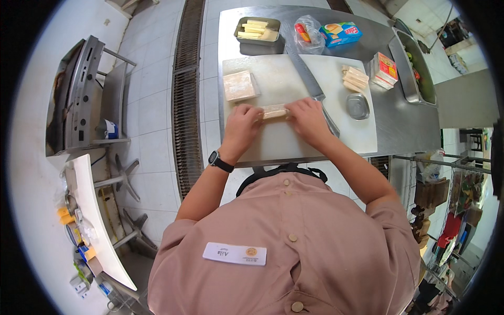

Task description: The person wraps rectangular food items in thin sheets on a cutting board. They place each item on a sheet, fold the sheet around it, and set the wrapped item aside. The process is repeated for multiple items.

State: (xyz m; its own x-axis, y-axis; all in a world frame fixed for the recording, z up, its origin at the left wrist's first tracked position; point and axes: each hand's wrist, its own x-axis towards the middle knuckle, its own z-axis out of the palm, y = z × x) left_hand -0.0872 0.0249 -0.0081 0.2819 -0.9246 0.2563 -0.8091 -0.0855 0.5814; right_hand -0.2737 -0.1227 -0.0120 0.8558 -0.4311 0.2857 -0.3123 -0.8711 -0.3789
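Between both hands, a pale roll point(274, 111) on the board point(294, 136): left hand point(240, 125) and right hand point(307, 119) each pinch an end. Rolling step, likely; next needs even pressure. Knife point(313, 89) just beyond right grip, wrapper stack point(240, 85) beyond left.

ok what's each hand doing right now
left hand: closed on the left end of the pale roll
right hand: closed on its right end

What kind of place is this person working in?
Most likely a commercial kitchen. Both hands roll a pale wrapper on a white cutting board set on a stainless steel counter, with a metal tray of cut sticks and a floor drain grate nearby.
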